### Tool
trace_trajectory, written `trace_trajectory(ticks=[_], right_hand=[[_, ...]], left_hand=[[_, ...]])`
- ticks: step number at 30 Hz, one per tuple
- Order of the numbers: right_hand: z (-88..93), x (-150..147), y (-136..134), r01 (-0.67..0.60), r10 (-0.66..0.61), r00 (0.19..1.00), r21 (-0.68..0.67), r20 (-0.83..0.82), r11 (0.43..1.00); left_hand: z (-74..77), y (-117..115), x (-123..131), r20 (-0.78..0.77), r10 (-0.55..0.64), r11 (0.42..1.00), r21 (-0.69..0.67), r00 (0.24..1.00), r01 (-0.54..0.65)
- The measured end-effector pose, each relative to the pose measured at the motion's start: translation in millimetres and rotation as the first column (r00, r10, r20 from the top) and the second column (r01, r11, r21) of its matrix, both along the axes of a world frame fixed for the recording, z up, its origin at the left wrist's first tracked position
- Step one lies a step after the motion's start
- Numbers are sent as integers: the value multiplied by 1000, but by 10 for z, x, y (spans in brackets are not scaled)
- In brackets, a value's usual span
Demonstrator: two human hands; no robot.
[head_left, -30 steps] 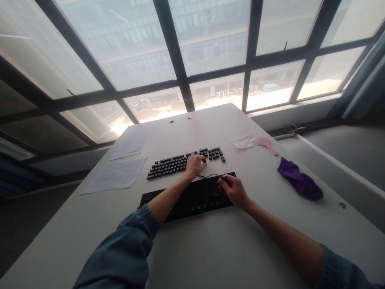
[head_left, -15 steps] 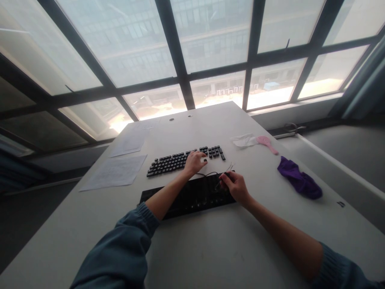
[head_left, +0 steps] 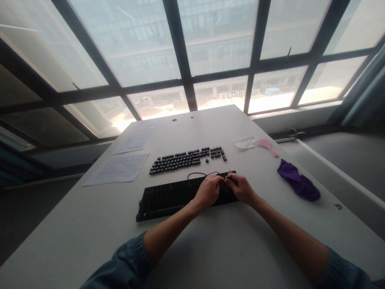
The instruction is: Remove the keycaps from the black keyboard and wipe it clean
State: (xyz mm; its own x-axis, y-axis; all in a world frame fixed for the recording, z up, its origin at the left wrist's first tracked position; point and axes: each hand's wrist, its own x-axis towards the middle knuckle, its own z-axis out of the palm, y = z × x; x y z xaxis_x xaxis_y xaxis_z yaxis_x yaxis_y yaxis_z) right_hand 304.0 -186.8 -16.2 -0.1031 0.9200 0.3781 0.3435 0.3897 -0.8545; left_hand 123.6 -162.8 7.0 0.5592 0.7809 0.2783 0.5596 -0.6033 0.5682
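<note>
A black keyboard base with its keycaps off lies on the white table in front of me. Behind it, several black keycaps are laid out in rows. Both hands meet over the base's right end. My left hand is curled closed, and what it holds is hidden. My right hand pinches a thin wire tool whose tips stick up past the fingers. A black cable loops just behind the base.
Two paper sheets lie at the left. A white tissue, a pink brush and a purple cloth sit at the right. Large windows stand beyond the table's far edge.
My left hand left the rows of keycaps and came back to the base's right end, beside my right hand. The right hand has stayed there with the wire tool.
</note>
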Motion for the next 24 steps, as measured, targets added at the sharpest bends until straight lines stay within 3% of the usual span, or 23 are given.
trace_trajectory(ticks=[6, 16, 21, 24], right_hand=[[5, -17, 13, -102, 102, 992, -12, 80, 995], [48, 20, -145, -195, 186, 970, 39, 155, 980], [7, 22, -189, -130, 122, 984, 58, 127, 990], [-18, 14, -198, -94, 87, 991, 61, 99, 994]], left_hand=[[-166, -30, 11, 45, 56, 998, 19, 997, -57], [-122, -91, -14, 13, 34, 996, 78, 999, -35], [-5, -151, -64, -47, -54, 997, 60, 997, 57], [-35, -160, -61, -86, -81, 996, 26, 993, 84]])
